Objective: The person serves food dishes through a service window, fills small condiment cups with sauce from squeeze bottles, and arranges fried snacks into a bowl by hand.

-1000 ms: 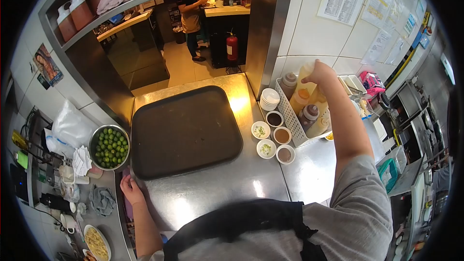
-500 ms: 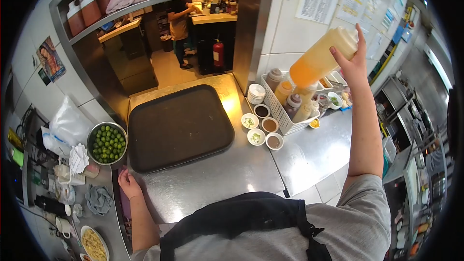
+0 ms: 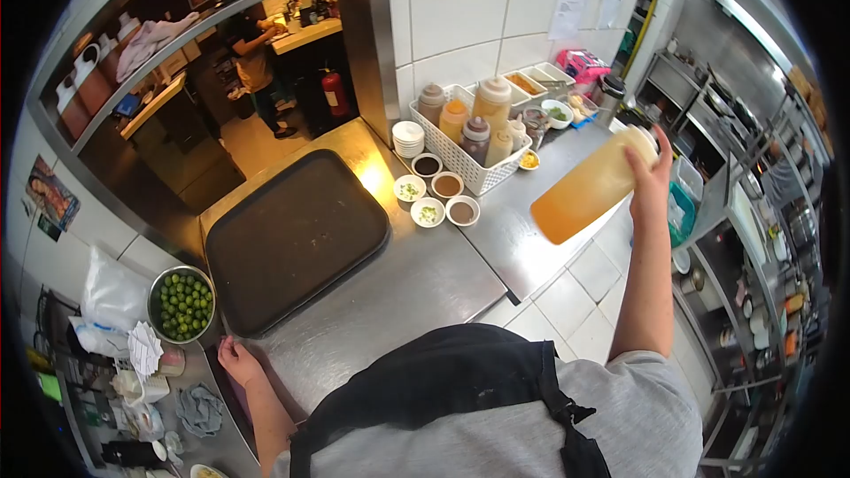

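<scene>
My right hand grips a large squeeze bottle by its top end; the bottle is tilted, with orange liquid at its lower left end. My left hand rests at the counter's left edge, fingers loosely curled, nothing visible in it. Beside it lies a dark tray with nothing on it. Right of the tray are small sauce cups, one of them brown, a stack of white dishes and a white basket of squeeze bottles.
A metal bowl of green limes and a grey cloth are at the left. Behind the basket are food containers. Shelves line the right side. Beyond the pass-through, another person stands near a counter.
My right hand has lifted the large bottle out of the basket and carried it right, over the counter's edge. The view has turned right. My left hand stays at the counter's left edge.
</scene>
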A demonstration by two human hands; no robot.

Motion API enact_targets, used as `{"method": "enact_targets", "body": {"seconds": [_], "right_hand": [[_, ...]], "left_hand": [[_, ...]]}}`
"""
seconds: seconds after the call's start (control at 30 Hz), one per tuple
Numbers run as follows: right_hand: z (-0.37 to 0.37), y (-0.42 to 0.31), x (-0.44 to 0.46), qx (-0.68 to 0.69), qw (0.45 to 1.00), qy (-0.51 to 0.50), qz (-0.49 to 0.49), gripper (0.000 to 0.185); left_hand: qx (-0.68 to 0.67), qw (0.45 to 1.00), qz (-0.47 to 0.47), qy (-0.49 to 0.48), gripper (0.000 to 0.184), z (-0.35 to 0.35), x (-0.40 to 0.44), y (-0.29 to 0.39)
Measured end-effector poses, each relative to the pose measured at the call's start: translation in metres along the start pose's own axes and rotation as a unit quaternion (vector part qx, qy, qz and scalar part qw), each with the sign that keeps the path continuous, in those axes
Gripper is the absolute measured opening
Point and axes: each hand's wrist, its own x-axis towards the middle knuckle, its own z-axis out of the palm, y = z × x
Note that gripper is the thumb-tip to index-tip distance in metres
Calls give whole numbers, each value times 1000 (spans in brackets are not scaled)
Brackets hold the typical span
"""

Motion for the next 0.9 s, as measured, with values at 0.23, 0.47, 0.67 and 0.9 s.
{"method": "enact_targets", "body": {"seconds": [0.23,0.47,0.67,0.9], "right_hand": [[-149,184,-36,460,842,183,213,62],[-37,106,-32,56,973,186,122,74],[-149,147,-8,146,941,286,109,64],[-53,130,-23,55,964,221,139,84]], "left_hand": [[25,1000,18,-5,25,9,8,-13],[34,999,19,-12,25,4,4,-12],[20,1000,19,-11,25,5,7,-12],[36,999,18,-5,24,6,7,-15]]}}
